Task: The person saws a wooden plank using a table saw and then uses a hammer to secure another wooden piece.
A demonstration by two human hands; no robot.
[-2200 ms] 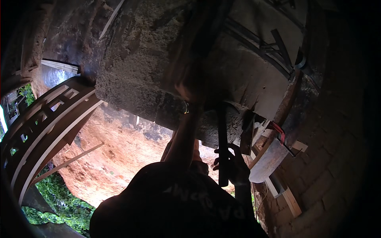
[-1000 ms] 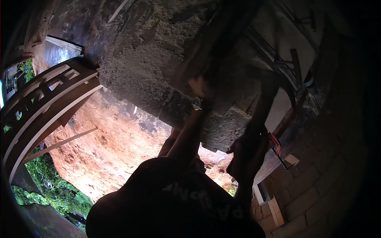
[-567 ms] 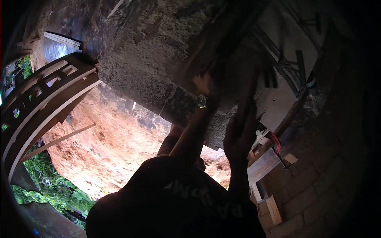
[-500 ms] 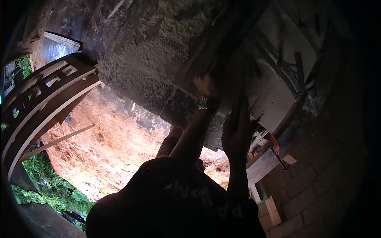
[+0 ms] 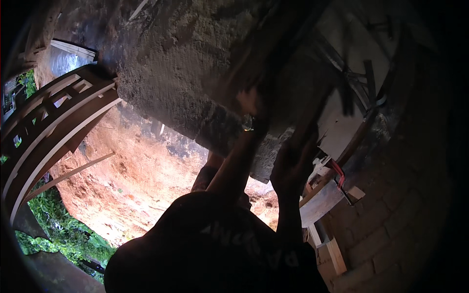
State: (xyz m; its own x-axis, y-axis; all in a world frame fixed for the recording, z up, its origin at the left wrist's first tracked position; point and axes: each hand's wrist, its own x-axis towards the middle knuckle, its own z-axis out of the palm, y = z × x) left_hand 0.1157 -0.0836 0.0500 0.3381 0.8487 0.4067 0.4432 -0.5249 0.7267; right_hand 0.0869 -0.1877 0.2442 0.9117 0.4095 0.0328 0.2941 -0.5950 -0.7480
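Observation:
My left hand [image 5: 248,101] rests on a dark, long piece [image 5: 264,53] lying over a rough, dusty work surface [image 5: 166,83]; its fingers are in shadow and blurred. My right hand [image 5: 290,161] is to the lower right, closed on a dark, long-handled tool [image 5: 320,107], which reaches up to the right and is smeared by motion; its far end is too dark to make out.
Curved wooden lattice pieces [image 5: 58,132] fill the left, with reddish ground [image 5: 117,180] and plants [image 5: 68,229] beyond. A red clamp [image 5: 338,173], dark bars [image 5: 369,78] and wood offcuts [image 5: 336,254] are at the right above a brick floor [image 5: 381,229].
My right hand has risen since the oldest frame, and the tool it holds has swung from upright to slanting up rightward. My left hand stays on the dark piece, shifted slightly right in view.

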